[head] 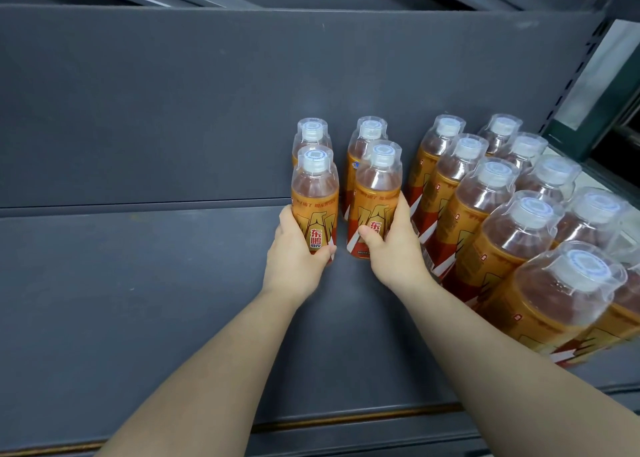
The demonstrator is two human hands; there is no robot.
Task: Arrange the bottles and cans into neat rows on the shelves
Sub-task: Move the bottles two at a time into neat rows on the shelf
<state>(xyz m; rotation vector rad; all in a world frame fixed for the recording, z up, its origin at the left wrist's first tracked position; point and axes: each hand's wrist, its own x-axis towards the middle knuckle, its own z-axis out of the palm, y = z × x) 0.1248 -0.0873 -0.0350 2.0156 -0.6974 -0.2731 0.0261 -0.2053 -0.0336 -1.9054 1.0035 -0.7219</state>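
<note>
Left hand [294, 260], right hand [396, 252] grip upright bottles [314, 193]

A shop, it seems: a dark grey metal display shelf [138, 283] with a slotted upright [577, 72], stocked with rows of identical orange-labelled drink bottles [519, 234]

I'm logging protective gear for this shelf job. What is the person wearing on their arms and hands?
Nothing visible. Both forearms are bare to the frame's edge, with no sleeves in view. The left hand and right hand wear no gloves, and no watch, bracelet or ring shows.
</note>
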